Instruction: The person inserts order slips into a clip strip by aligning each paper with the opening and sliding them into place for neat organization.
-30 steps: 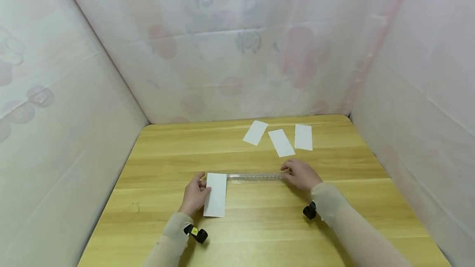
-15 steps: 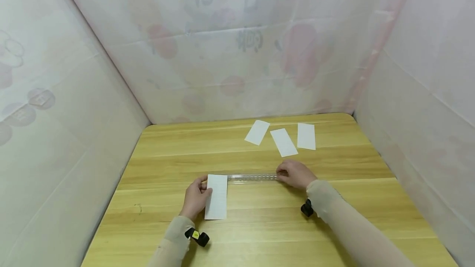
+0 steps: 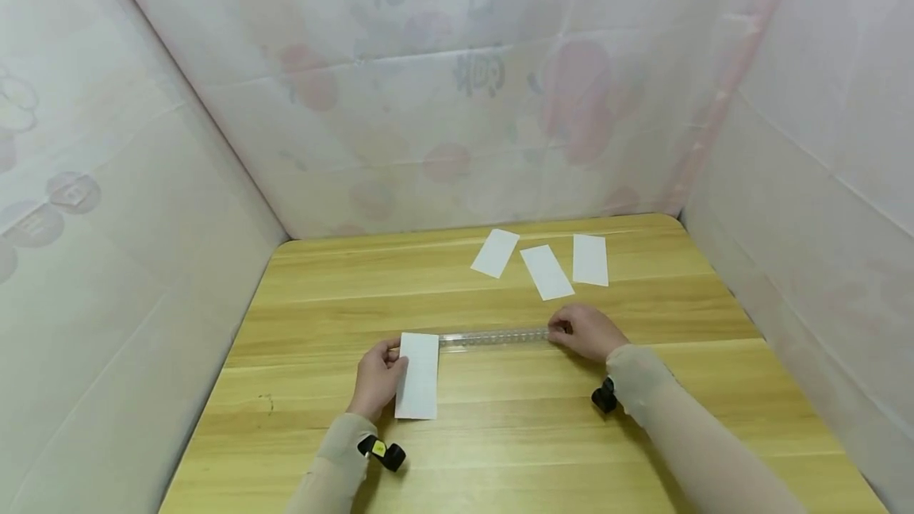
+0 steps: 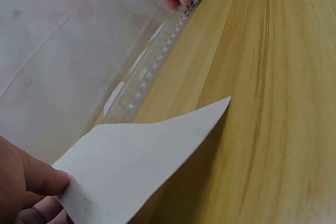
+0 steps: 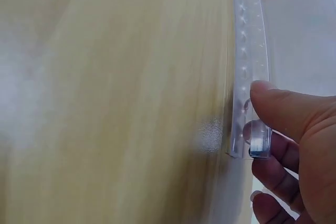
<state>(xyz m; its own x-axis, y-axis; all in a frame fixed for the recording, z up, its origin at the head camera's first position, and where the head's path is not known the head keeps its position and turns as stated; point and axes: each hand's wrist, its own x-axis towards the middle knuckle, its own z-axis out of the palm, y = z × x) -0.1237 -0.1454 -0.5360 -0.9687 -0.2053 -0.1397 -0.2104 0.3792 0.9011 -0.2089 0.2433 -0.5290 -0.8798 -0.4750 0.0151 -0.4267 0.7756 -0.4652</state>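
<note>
My left hand (image 3: 378,381) pinches a white paper card (image 3: 417,387) by its left edge, thumb on top and fingers underneath. In the left wrist view the card (image 4: 131,156) bends slightly, one corner raised over the wood. A long clear plastic strip (image 3: 493,337) with a row of round bumps runs from behind the card to the right; its left end is hidden. My right hand (image 3: 585,331) pinches the right end of the strip. The right wrist view shows the thumb on one side of the clear strip (image 5: 244,72) and fingers on the other.
Three more white cards lie towards the back of the wooden table (image 3: 343,284): a left card (image 3: 495,253), a middle card (image 3: 547,272) and a right card (image 3: 589,260). Pale printed curtains (image 3: 443,101) enclose the table at the back and both sides.
My right hand has closed its thumb and fingers on the strip's end, moving left first and then back right. The left hand keeps its grip on the card, nearly still.
</note>
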